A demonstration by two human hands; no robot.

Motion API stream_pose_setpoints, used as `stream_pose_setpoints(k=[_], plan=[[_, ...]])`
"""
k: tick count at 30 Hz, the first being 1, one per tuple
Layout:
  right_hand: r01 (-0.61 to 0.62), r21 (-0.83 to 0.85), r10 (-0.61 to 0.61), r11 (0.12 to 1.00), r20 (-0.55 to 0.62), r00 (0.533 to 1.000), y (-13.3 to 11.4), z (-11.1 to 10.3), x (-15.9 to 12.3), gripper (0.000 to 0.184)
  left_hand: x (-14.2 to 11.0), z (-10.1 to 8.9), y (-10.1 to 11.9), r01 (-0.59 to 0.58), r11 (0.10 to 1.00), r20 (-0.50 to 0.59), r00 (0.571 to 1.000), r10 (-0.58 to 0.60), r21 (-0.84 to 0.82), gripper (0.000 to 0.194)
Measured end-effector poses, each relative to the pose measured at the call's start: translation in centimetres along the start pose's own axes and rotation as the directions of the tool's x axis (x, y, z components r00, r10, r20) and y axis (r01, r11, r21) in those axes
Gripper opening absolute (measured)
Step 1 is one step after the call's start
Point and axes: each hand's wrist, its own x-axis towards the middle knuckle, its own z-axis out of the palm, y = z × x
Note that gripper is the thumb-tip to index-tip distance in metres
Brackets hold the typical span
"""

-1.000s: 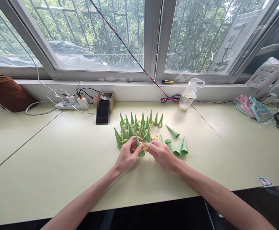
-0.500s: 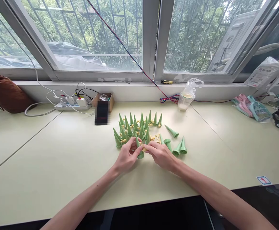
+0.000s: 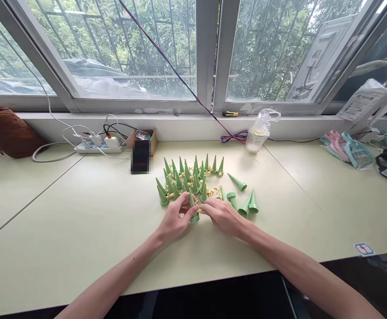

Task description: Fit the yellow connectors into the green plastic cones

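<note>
My left hand (image 3: 176, 217) is closed round a green plastic cone spike (image 3: 194, 218), which points upward with its wide collar at the bottom. My right hand (image 3: 222, 215) pinches a small yellow valve (image 3: 199, 210) against the side of that cone; the fingers hide most of the valve. Behind both hands stand several green cones (image 3: 178, 180) in a cluster, yellow valves fitted on their sides. A few loose yellow valves (image 3: 210, 192) lie just beyond my right hand. To its right are several bare green cones (image 3: 253, 203), some upright and some lying down.
A small cardboard box (image 3: 152, 141) and a dark blurred rectangle (image 3: 141, 157) sit at the back left, near a power strip (image 3: 97, 147) with cables. A bagged cup (image 3: 256, 137) stands at the back. Packaged pink and green items (image 3: 348, 149) lie at the far right.
The camera view has shifted slightly. Both hands stay at the same cone, and the right fingers have moved a little on the yellow valve.
</note>
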Motion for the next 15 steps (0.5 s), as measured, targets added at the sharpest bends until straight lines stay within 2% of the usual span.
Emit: stream_pose_setpoints(k=[7,15], plan=[[-0.021,0.013,0.021,1.000,0.044,0.999,0.00,0.19,-0.16,0.039,-0.12,-0.07,-0.09,-0.043,0.999,0.009,0.999,0.043,0.001,0.017],[-0.076,0.154,0.085,0.985,-0.050,0.995,0.45,0.16,-0.08,0.033,0.03,-0.67,0.03,-0.039,0.999,0.026,0.999,0.038,0.029,0.028]])
